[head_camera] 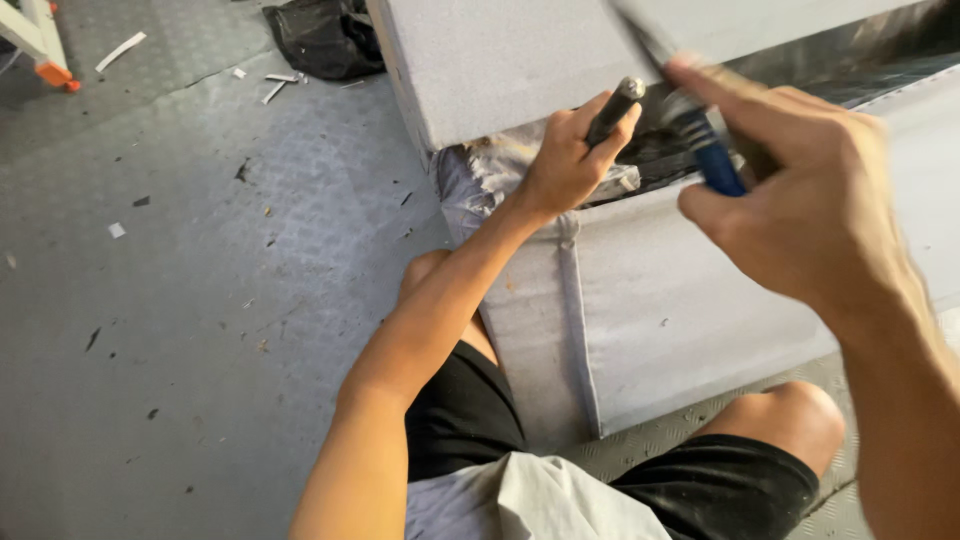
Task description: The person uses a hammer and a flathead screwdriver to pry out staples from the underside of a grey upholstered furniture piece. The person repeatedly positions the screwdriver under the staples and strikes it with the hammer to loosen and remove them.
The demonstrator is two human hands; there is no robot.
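The floor (180,330) under you is grey sheet with a raised checker pattern, scuffed and strewn with small scraps, dark flecks and a few white strips (122,50) near its far left corner. A crumpled black bag (325,38) lies at the far edge, and an orange-footed white frame leg (45,45) shows in the far left corner.

You sit against a grey fabric-covered furniture piece (660,300), boxy, with a stitched seam down its front. Where its upper block meets the lower one, loose grey cloth (490,165) bunches raggedly and dark lining shows in the gap.

Your left hand (572,155) is clamped round a dark, round metal rod (615,108), its blunt end sticking up past your fingers, right at that gap. Your right hand (800,190) is closed on a blue-handled tool (712,155), blurred; its grey upper part slants up toward the top edge of the view, so its shape is unclear. It is raised just beside the rod.

Your knees, in black shorts (470,410), flank the furniture's corner.
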